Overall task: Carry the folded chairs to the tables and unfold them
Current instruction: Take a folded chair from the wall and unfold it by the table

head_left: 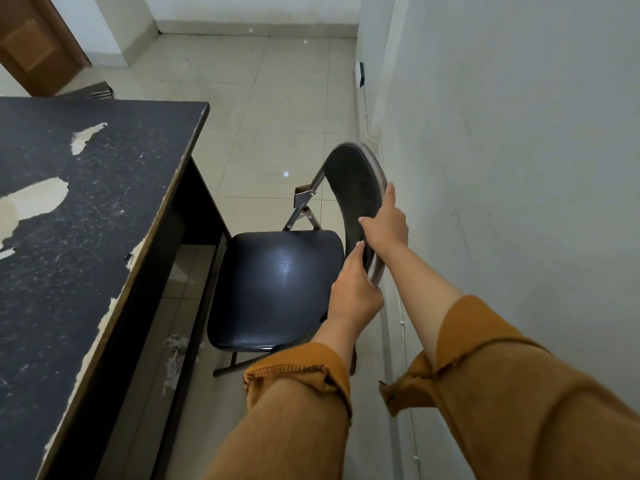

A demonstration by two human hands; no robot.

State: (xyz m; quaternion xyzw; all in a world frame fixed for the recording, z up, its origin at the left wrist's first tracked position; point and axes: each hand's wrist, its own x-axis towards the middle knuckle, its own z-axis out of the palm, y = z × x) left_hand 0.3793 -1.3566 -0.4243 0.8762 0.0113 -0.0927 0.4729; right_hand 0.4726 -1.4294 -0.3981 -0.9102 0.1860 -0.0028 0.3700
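Observation:
A black folding chair (pixel 277 289) with a padded seat and a metal frame stands unfolded on the floor, its seat facing the table (pixel 86 209) on the left. Its curved backrest (pixel 353 188) rises at the right, close to the wall. My left hand (pixel 355 292) grips the lower end of the backrest's edge. My right hand (pixel 386 223) is closed around the same edge a little higher up. The dark tabletop is worn, with pale patches where the surface has peeled.
A white wall (pixel 519 168) runs along the right, close behind the chair, with a cable along its base. Crumpled paper (pixel 175 355) lies on the tiled floor under the table's edge. A wooden door (pixel 34 43) stands at the far left.

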